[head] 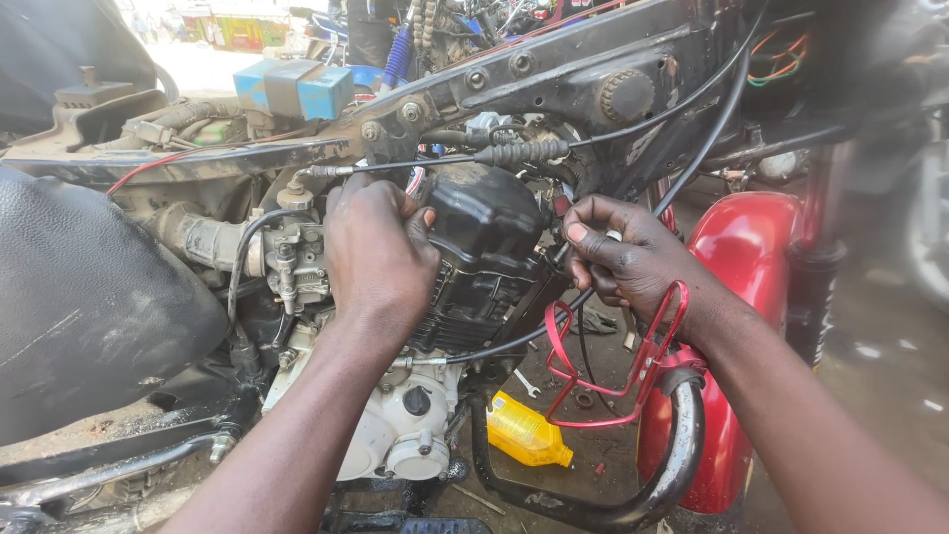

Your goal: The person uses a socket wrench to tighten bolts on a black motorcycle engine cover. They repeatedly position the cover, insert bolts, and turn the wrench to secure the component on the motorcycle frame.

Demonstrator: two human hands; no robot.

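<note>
Motorcycle engine (474, 267), black and finned on its upper part with a pale lower casing, sits in the middle of the head view, hung under the grimy black frame (554, 79). On its top left edge rests the left hand (381, 252), fingers curled together against the engine top just under a thin black cable (514, 153) with a ribbed rubber boot; what the fingers pinch is hidden, so I cannot tell whether they hold anything. Just left of that hand sits the carburettor (292, 262), with a grey hose running off toward the black seat (89, 307). At the engine's right edge the right hand (623, 257) is closed, fingertips pressed together on something small beside a second black cable; the item itself is too small to tell. Below that wrist a red wire bracket (633, 366) stands on the black crash bar (682, 445), beside the red mudguard (741, 247). A yellow bottle (524, 430) lies on the dirt under the engine.
</note>
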